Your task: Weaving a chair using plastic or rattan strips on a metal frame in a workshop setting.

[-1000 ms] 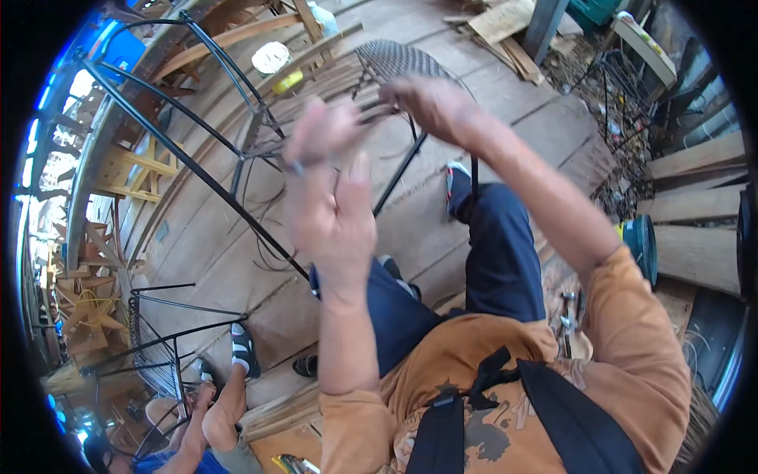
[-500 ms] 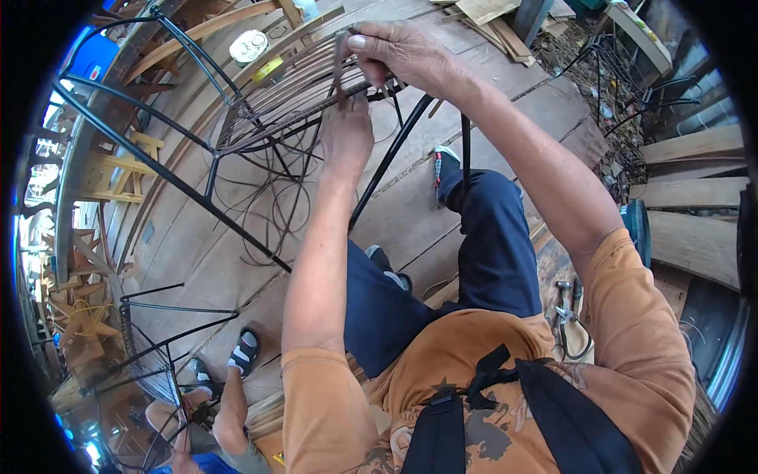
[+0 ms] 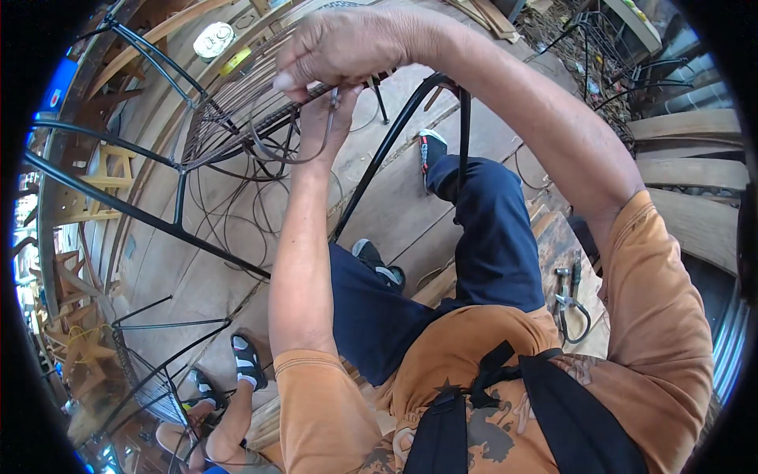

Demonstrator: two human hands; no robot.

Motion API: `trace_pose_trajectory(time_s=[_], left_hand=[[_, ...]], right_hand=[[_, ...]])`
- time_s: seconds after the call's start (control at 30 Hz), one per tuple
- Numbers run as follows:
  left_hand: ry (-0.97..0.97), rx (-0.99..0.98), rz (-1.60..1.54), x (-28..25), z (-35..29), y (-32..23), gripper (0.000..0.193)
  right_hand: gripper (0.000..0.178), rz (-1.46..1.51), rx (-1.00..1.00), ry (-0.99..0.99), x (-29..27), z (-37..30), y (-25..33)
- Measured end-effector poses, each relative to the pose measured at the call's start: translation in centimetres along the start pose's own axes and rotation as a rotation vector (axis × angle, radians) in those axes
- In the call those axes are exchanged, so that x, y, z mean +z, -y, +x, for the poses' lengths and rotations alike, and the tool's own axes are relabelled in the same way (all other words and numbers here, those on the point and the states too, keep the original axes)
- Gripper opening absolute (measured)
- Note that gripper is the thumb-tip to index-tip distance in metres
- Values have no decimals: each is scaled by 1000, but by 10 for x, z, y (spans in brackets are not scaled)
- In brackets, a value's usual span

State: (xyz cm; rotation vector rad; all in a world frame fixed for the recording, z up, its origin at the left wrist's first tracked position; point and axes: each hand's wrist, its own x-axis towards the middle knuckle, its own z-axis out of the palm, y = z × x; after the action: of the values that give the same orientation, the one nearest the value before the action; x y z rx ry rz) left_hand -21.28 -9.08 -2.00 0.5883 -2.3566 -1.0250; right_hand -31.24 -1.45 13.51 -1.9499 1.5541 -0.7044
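In front of me stands a black metal chair frame (image 3: 126,207) with brown strands woven across its seat (image 3: 229,130). My right hand (image 3: 347,47) is over the edge of the weave, its fingers curled and pinched on a thin brown strand (image 3: 264,148). That strand hangs in a loop below the hand. Just beneath is my left hand (image 3: 322,118), closed at the seat edge with part of the strand at its fingers. My right hand covers some of the left fingertips. Loose strands (image 3: 229,209) trail in coils under the frame.
A hammer (image 3: 562,283) and pliers (image 3: 567,302) lie on a wooden board beside my right leg. At lower left another person's legs (image 3: 237,419) are next to a second black frame (image 3: 170,325). Curved wooden slats (image 3: 687,174) are stacked at right.
My right hand has moved left and turned over the left hand. The strand, earlier held upright between the hands, now bends down in a loop. The view has shifted slightly.
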Motion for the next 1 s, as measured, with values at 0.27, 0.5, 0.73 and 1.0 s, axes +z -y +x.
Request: trace_pose_trajectory(time_s=[0.27,0.5,0.73,1.0], left_hand=[[-341,92,-374,-3,-26,-40,18],[-408,-128,-556,21,-22,-65,21],[-464,-70,-498,22,-21,-70,31],[-547,-450,-981,21,-17,-95,40]], right_hand=[[30,134,323,-118,-5,19,33],[21,816,148,-327,8,32,-48],[22,892,242,-379,7,31,-42],[22,950,224,-472,11,44,-62]])
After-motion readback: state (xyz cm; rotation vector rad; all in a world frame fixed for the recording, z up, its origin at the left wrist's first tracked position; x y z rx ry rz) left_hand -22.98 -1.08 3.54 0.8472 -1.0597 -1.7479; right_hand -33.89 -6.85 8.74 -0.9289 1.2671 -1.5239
